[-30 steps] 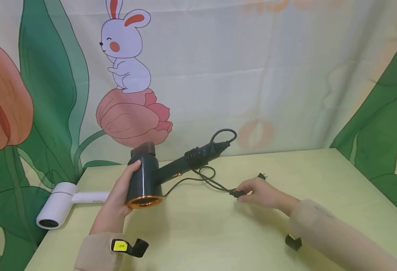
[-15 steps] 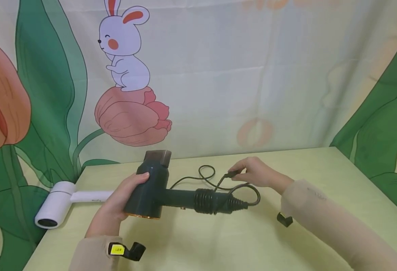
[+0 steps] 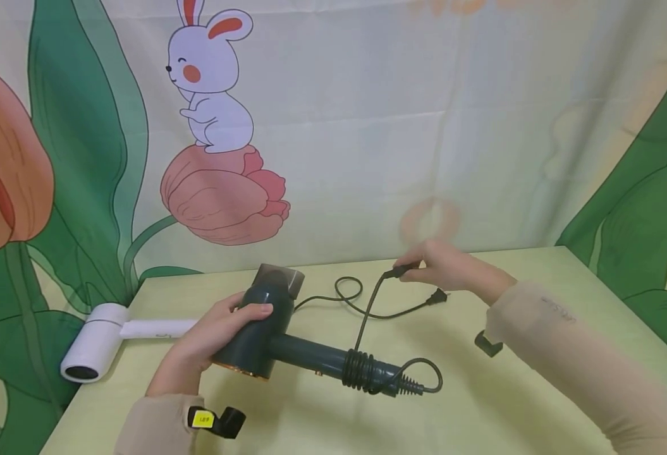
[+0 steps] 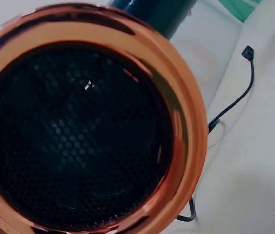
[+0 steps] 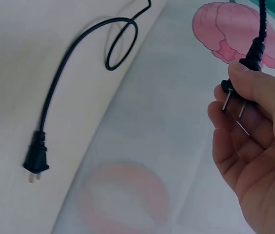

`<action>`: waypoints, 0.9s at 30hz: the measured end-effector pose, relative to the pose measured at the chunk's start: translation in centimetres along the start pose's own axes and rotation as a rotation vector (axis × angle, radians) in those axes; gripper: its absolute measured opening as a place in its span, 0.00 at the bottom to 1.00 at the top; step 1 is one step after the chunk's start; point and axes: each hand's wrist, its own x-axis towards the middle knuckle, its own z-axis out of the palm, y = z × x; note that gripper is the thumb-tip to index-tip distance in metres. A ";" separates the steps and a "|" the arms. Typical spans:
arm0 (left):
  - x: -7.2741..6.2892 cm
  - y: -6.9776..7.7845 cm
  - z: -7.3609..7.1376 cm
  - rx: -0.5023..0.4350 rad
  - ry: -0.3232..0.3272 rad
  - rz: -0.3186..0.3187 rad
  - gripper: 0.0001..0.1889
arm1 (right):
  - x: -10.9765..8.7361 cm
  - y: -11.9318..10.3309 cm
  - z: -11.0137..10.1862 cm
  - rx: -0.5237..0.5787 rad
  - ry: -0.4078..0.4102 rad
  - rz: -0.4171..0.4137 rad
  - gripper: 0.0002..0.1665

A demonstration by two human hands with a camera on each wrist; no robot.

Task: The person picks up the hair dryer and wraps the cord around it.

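Note:
My left hand [image 3: 214, 328] grips the barrel of a dark green hair dryer [image 3: 259, 335], thumb across its front. The handle slants down to the right, with black cord [image 3: 358, 371] coiled around it and a loop at its end. In the left wrist view the dryer's copper intake ring [image 4: 188, 107] fills most of the picture. Higher up on the right, my right hand [image 3: 444, 262] pinches a black two-pin plug [image 5: 250, 63] between thumb and fingers, pins towards the palm. A length of cord runs from this plug down to the coil.
A white hair dryer [image 3: 95, 344] lies at the table's left edge, its handle end behind my left arm. A second black plug [image 3: 437, 296] lies on the table [image 3: 538, 303] near the back, its looped cord passing behind the dark dryer. A printed cloth [image 3: 356, 126] hangs behind.
The dark dryer's handle has swung from slanting up to slanting down. My right hand has lifted its plug up and back, stretching the cord straighter; the second plug now shows fully.

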 end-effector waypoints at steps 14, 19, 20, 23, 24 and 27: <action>0.6 0.5 0.6 0.143 0.187 -0.032 0.43 | -1.8 -3.7 -3.6 -0.019 0.065 -0.068 0.08; 0.7 0.5 0.6 0.137 0.241 -0.047 0.46 | -3.2 -5.8 -3.7 -0.021 0.085 -0.149 0.08; 0.6 0.5 0.6 0.135 0.254 -0.053 0.47 | -3.4 -6.2 -3.6 -0.021 0.086 -0.169 0.07; 0.5 0.5 0.5 0.120 0.290 -0.073 0.50 | -4.1 -7.2 -2.9 0.003 0.075 -0.207 0.06; 0.5 0.5 0.6 0.112 0.298 -0.079 0.51 | -4.3 -7.4 -2.7 0.015 0.071 -0.215 0.06; 0.5 0.7 0.7 0.090 0.316 -0.084 0.53 | -4.9 -8.0 -1.8 0.076 0.055 -0.197 0.06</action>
